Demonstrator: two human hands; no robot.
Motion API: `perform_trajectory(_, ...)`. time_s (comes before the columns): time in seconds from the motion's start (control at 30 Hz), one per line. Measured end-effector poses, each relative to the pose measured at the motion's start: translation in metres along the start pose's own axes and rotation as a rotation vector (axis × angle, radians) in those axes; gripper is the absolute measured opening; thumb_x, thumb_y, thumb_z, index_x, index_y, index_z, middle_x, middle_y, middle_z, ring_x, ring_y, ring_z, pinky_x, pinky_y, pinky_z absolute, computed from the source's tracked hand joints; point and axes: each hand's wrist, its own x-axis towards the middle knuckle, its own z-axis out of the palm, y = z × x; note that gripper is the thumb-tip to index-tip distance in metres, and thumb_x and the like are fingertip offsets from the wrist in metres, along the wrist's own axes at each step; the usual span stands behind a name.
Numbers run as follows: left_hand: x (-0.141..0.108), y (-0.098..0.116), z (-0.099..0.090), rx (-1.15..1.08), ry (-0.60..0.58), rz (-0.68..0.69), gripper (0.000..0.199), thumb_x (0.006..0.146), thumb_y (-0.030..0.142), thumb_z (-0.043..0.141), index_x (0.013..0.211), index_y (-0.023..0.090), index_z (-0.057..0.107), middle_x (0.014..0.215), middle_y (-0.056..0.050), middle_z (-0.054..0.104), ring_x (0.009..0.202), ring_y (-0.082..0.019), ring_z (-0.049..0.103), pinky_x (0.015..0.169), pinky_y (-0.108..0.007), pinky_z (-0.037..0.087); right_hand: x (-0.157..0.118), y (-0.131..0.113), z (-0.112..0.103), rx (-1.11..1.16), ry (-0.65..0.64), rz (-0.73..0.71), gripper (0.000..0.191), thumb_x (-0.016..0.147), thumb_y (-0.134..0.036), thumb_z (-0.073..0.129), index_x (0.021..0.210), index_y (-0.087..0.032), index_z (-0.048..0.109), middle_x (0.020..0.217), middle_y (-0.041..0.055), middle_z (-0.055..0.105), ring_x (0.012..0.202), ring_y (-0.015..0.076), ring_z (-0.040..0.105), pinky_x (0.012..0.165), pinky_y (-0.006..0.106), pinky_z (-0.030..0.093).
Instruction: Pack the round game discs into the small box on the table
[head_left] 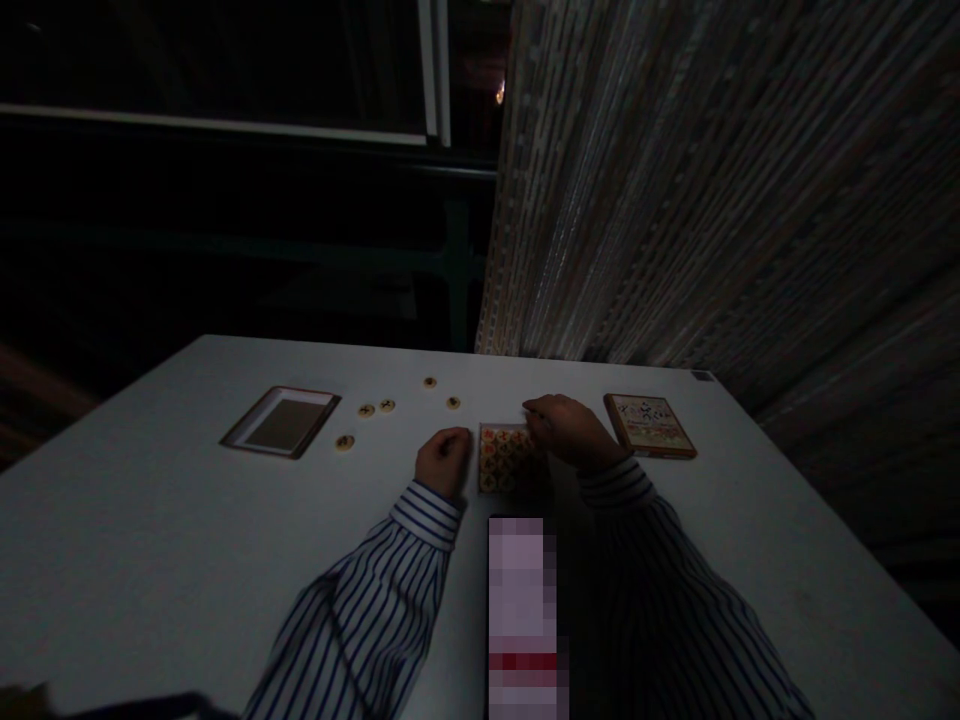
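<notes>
A small box (517, 492) holds rows of round Chinese chess pieces (499, 460), some marked in red. Just left of it, my left hand (441, 462) rests by the table top with its fingers curled closed; whatever is inside them, if anything, is hidden. My right hand (566, 428) is over the box's upper right corner, fingers bent and pressed together, covering part of the pieces. I cannot make out what it pinches. Several loose pieces lie scattered to the left and behind, among them one chess piece (344, 443) and another piece (453, 403).
An open shallow tray or lid (300, 455) lies at the left of the white table (172, 520). A flat box with a printed cover (651, 424) sits at the right. A blurred-out phone-like object (517, 590) is at the front. Behind hangs a string curtain (600, 200); light is dim.
</notes>
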Motion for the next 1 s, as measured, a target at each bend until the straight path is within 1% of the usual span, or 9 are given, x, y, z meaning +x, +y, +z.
perform_trajectory(0.1, -0.001, -0.002, 0.001, 0.050, -0.047, 0.036, 0.026, 0.063, 0.036, 0.064, 0.078, 0.015, 0.068, 0.076, -0.006, 0.068, 0.075, -0.018, 0.061, 0.073, -0.031, 0.047, -0.009, 0.007, 0.011, 0.193, 0.174, 0.097, 0.040, 0.085, -0.026, 0.038, 0.117, -0.007, 0.053, 0.119, 0.0154, 0.057, 0.112, 0.0209, 0.049, 0.097, 0.035, 0.036)
perform_trajectory(0.17, -0.003, -0.002, 0.003, 0.047, -0.071, 0.035, 0.028, 0.064, 0.036, 0.063, 0.083, 0.015, 0.068, 0.080, -0.007, 0.069, 0.079, -0.019, 0.061, 0.077, -0.033, 0.047, -0.017, 0.012, 0.022, 0.347, 0.214, 0.195, 0.046, 0.083, -0.029, 0.040, 0.122, -0.007, 0.049, 0.126, 0.0172, 0.051, 0.115, 0.0221, 0.048, 0.096, 0.038, 0.038)
perform_trajectory(0.23, -0.005, 0.001, 0.005, 0.027, -0.099, 0.018, 0.030, 0.064, 0.036, 0.064, 0.086, 0.015, 0.067, 0.083, -0.007, 0.069, 0.081, -0.019, 0.062, 0.079, -0.034, 0.047, -0.027, 0.015, 0.033, 0.512, 0.198, 0.294, 0.049, 0.082, -0.033, 0.041, 0.124, -0.008, 0.047, 0.123, 0.0179, 0.053, 0.108, 0.0221, 0.053, 0.092, 0.038, 0.042)
perform_trajectory(0.3, -0.008, 0.004, 0.006, 0.004, -0.123, -0.009, 0.031, 0.063, 0.036, 0.064, 0.086, 0.015, 0.067, 0.083, -0.007, 0.069, 0.081, -0.020, 0.062, 0.078, -0.034, 0.047, -0.038, 0.018, 0.044, 0.614, 0.177, 0.337, 0.047, 0.081, -0.035, 0.042, 0.120, -0.010, 0.050, 0.117, 0.0169, 0.058, 0.106, 0.0233, 0.054, 0.091, 0.041, 0.042)
perform_trajectory(0.4, -0.012, 0.006, 0.005, -0.026, -0.144, -0.038, 0.030, 0.061, 0.037, 0.066, 0.084, 0.016, 0.067, 0.080, -0.007, 0.069, 0.079, -0.020, 0.063, 0.077, -0.034, 0.048, -0.051, 0.016, 0.055, 0.777, 0.185, 0.347, 0.045, 0.080, -0.041, 0.045, 0.114, -0.013, 0.056, 0.109, 0.0134, 0.062, 0.102, 0.0237, 0.056, 0.091, 0.040, 0.043)
perform_trajectory(0.53, -0.017, 0.002, 0.005, -0.033, -0.136, -0.029, 0.031, 0.062, 0.038, 0.066, 0.084, 0.016, 0.067, 0.079, -0.008, 0.069, 0.078, -0.021, 0.063, 0.075, -0.035, 0.050, -0.058, 0.006, 0.058, 1.058, 0.092, 0.267, 0.042, 0.084, -0.041, 0.042, 0.114, -0.016, 0.056, 0.109, 0.0094, 0.063, 0.100, 0.0216, 0.058, 0.085, 0.036, 0.048)
perform_trajectory(0.67, -0.020, 0.001, 0.005, -0.029, -0.137, 0.009, 0.029, 0.065, 0.037, 0.063, 0.084, 0.016, 0.067, 0.081, -0.008, 0.070, 0.078, -0.021, 0.064, 0.076, -0.036, 0.050, -0.059, -0.002, 0.056, 1.135, 0.076, 0.255, 0.043, 0.084, -0.043, 0.042, 0.115, -0.017, 0.055, 0.110, 0.0075, 0.063, 0.102, 0.0217, 0.057, 0.086, 0.037, 0.047)
perform_trajectory(0.87, -0.019, 0.002, 0.002, -0.017, -0.203, -0.013, 0.031, 0.064, 0.036, 0.064, 0.087, 0.016, 0.067, 0.084, -0.008, 0.070, 0.082, -0.022, 0.064, 0.077, -0.036, 0.050, -0.059, -0.005, 0.053, 1.169, 0.097, 0.269, 0.041, 0.082, -0.041, 0.045, 0.113, -0.016, 0.056, 0.111, 0.0073, 0.062, 0.104, 0.0213, 0.056, 0.089, 0.036, 0.046)
perform_trajectory(1.0, -0.020, 0.002, 0.004, -0.021, -0.186, -0.010, 0.029, 0.065, 0.035, 0.063, 0.086, 0.016, 0.067, 0.084, -0.008, 0.070, 0.081, -0.021, 0.064, 0.076, -0.036, 0.050, -0.059, -0.007, 0.052, 1.190, 0.084, 0.275, 0.044, 0.081, -0.042, 0.046, 0.116, -0.017, 0.055, 0.113, 0.0076, 0.062, 0.105, 0.0228, 0.056, 0.088, 0.037, 0.047)
